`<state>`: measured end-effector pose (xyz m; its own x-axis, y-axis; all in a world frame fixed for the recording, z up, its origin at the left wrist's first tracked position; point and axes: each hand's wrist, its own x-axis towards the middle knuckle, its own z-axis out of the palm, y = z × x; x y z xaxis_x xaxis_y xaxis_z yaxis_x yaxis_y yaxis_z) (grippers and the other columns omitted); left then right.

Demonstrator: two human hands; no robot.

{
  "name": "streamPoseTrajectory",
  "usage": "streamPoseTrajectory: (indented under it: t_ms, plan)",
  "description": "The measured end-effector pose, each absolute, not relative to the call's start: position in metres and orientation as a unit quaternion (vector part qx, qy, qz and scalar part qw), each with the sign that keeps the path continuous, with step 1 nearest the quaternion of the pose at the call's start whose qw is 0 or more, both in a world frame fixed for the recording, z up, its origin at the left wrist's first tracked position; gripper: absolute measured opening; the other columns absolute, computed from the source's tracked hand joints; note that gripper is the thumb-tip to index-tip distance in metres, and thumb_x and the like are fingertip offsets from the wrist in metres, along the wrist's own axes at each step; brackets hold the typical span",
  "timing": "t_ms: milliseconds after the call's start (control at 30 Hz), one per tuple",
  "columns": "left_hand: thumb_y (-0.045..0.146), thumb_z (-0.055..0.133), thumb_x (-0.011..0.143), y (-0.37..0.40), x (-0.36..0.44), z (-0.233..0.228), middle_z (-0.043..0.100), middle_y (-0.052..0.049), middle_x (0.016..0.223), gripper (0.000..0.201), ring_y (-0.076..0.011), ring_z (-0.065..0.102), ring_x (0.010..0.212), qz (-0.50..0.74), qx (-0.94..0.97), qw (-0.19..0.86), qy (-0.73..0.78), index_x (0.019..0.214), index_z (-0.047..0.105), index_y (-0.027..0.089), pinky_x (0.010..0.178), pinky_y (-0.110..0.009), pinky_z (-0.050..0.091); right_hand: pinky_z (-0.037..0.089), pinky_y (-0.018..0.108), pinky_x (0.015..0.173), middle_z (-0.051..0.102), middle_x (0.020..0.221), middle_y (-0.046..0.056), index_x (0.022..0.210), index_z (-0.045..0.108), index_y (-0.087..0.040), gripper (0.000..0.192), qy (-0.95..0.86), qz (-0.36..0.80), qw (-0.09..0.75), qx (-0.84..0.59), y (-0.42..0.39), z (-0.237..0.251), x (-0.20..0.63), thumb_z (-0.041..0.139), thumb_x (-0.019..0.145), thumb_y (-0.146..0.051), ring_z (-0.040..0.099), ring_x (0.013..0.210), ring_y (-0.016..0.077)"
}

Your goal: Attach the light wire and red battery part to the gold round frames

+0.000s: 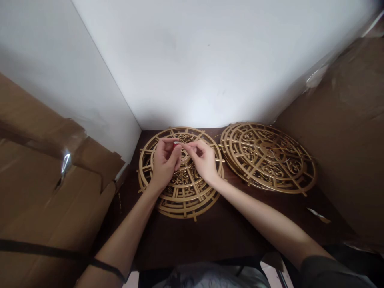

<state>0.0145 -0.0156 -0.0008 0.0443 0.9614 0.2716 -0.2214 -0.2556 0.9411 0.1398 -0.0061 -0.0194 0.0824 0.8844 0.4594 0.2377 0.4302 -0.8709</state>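
Note:
Both of my hands meet over a stack of round golden openwork discs on a dark brown table. My left hand pinches a small red object with a silvery end at its fingertips. My right hand has its fingertips closed right beside that object; whether it grips the object or a thin wire I cannot tell. A second stack of the same golden discs lies to the right, with a thin wire lying across its top.
A white wall closes the back and the left corner. Brown cardboard with shiny tape leans at the left, more cardboard at the right. A small scrap lies on the table near the right edge.

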Motion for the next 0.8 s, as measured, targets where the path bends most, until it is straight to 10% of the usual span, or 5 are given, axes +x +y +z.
streamPoseTrajectory:
  t_ms: [367,800]
  plan:
    - [0.032,0.067,0.077,-0.0145,0.0151,-0.0029,0.064,-0.004,0.089,0.025,-0.0039,0.045,0.046,0.612,0.523,0.439,0.400,0.093,0.054,0.018,0.036,-0.017,0.032,0.037,0.025,0.058,0.055,0.066,-0.001,0.077,0.064,-0.018,0.018,-0.603,0.311,0.572,-0.460,-0.0062,-0.0214,0.1387,0.058,0.085,-0.033,0.047,0.061,0.0119]
    - [0.028,0.069,0.073,-0.0142,0.0155,-0.0061,0.061,-0.002,0.074,0.023,-0.0067,0.051,0.053,0.569,0.558,0.432,0.422,0.091,0.061,0.017,0.044,-0.018,0.037,0.039,0.025,0.057,0.057,0.069,-0.001,0.081,0.068,-0.019,0.012,-0.610,0.292,0.595,-0.436,-0.0088,-0.0163,0.1395,0.059,0.084,-0.026,0.050,0.062,0.0116]
